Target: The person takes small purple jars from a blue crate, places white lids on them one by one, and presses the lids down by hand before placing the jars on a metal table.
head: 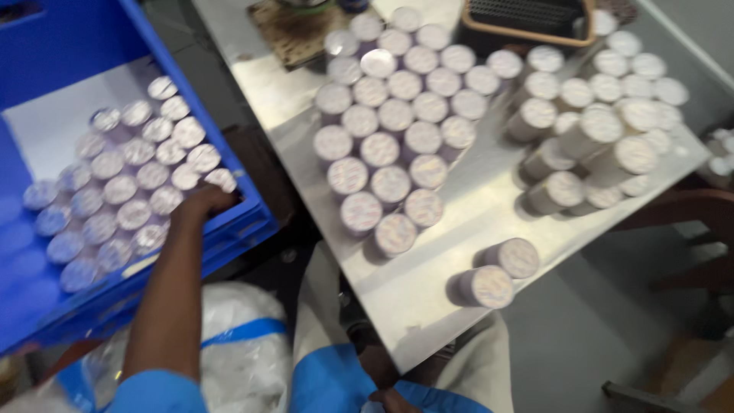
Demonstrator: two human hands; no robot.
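At left, the left hand [205,200] reaches into the blue crate [252,222], fingers curled on a cup [222,180] among rows of cups. Bottom centre, the right hand [394,401] barely shows; its opening cannot be told. Right, more cups [390,115] crowd the steel table [413,298].

Bright blue crate [252,218] at nine o'clock, holding pale cups [122,187] with silvery-white foil lids faintly printed in purple. Same lilac-white cups [390,115] massed at twelve on the shiny steel-grey desk [428,298]. Blue sleeve [157,391] at seven, brown mat [294,30] up top.
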